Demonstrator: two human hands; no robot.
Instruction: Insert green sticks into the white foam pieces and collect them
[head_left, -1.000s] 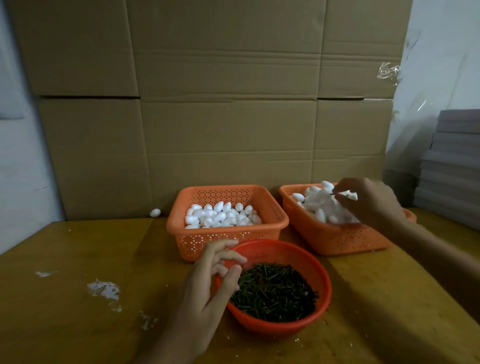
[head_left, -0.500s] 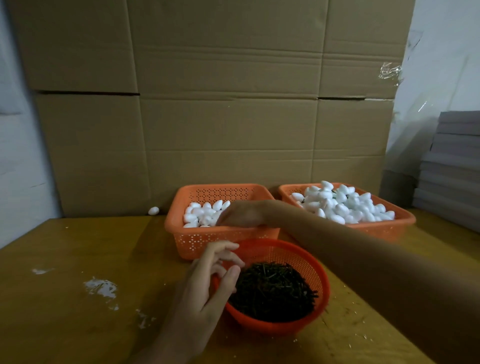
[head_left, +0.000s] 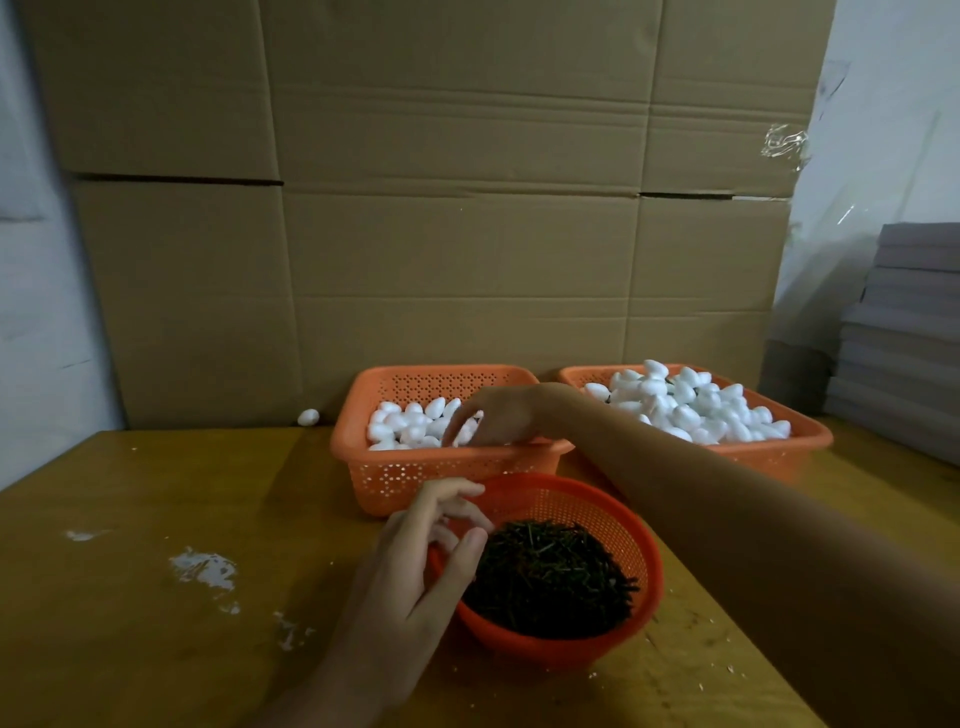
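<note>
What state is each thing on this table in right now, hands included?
Left basket: partly filled with foam pieces.
Right basket: heaped with foam pieces.
Round bowl: full of green sticks.
Right hand: reaching into left basket, fingers among the foam.
Left hand: at bowl's rim, fingers curled.
Stray foam piece: lying by the cardboard.

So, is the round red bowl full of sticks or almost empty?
Quite full. The round red bowl holds a dark heap of green sticks that covers its bottom and rises near the rim.

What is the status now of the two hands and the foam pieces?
Right hand in left basket, fingers on foam pieces; grasp unclear. Left hand at stick bowl rim, pinching; stick not visible. Nothing in the way.
</note>
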